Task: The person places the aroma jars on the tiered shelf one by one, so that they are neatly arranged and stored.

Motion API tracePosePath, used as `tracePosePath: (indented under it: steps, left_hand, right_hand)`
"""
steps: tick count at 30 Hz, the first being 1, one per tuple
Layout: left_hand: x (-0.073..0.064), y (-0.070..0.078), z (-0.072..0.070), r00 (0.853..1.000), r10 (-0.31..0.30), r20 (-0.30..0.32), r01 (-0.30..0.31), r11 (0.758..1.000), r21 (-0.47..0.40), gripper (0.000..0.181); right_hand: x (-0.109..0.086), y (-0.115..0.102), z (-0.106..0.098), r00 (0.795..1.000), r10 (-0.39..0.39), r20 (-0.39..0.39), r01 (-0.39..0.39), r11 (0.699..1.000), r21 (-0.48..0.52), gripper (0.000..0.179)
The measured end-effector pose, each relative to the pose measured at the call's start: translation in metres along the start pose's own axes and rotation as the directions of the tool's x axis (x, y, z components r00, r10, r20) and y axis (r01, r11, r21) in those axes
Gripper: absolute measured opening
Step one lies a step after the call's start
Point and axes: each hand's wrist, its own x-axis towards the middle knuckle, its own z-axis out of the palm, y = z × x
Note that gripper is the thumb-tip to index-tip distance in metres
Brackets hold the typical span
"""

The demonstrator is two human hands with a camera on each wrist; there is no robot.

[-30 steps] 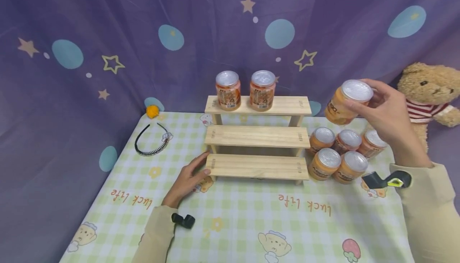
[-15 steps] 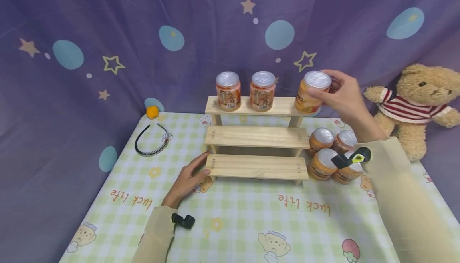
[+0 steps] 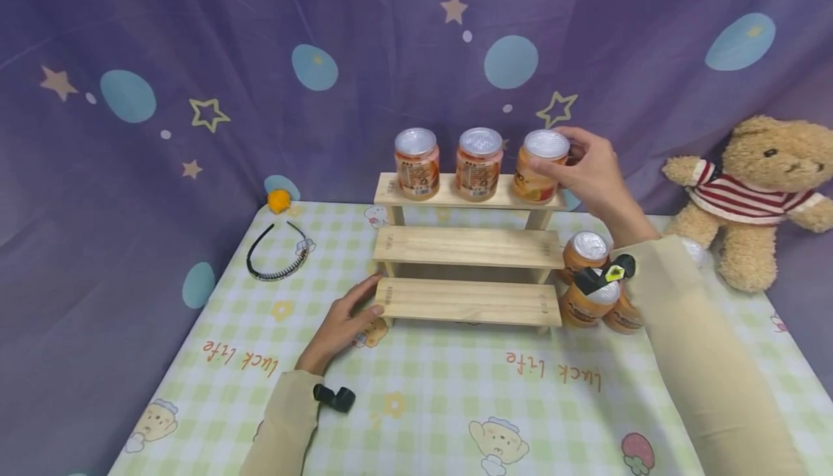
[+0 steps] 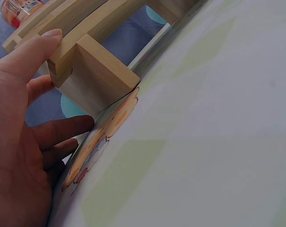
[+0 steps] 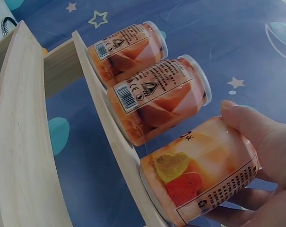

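Note:
My right hand (image 3: 588,172) grips an orange jar (image 3: 536,185) with a silver lid, thumb on one side and fingers on the other. The jar stands at the right end of the top shelf (image 3: 449,188) of a three-step wooden rack (image 3: 468,247). In the right wrist view its base is right at the board, its label showing yellow and red hearts. Two similar jars, a left one (image 3: 417,165) and a middle one (image 3: 479,165), stand beside it. My left hand (image 3: 341,324) rests against the left end of the lowest shelf (image 3: 465,301), thumb and index finger touching the wood.
More jars (image 3: 583,306) cluster right of the rack, partly hidden by my right sleeve. A teddy bear (image 3: 758,201) sits at the far right. A black headband (image 3: 280,273) and a small yellow-orange object (image 3: 279,201) lie left on the checked tablecloth (image 3: 423,404). A purple curtain (image 3: 390,6) hangs behind.
My right hand has carried the jar leftward from above the cluster onto the top shelf's right end, then slightly further left toward the middle jar. My left hand has stayed at the rack.

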Motion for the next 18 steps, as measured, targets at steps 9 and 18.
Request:
tracePosePath:
  steps: [9, 18]
  left_hand:
    - [0.0011, 0.0028, -0.0005, 1.000, 0.003, 0.013, -0.003, 1.000, -0.014, 0.059]
    - [-0.0001, 0.0024, -0.0013, 1.000, 0.001, 0.018, -0.001, 1.000, -0.027, 0.059]
  right_hand:
    - [0.0023, 0.0010, 0.0004, 1.000, -0.003, 0.018, 0.004, 1.000, -0.010, 0.068]
    - [0.0017, 0.0008, -0.0009, 0.995, 0.033, 0.090, -0.031, 0.999, -0.024, 0.074]
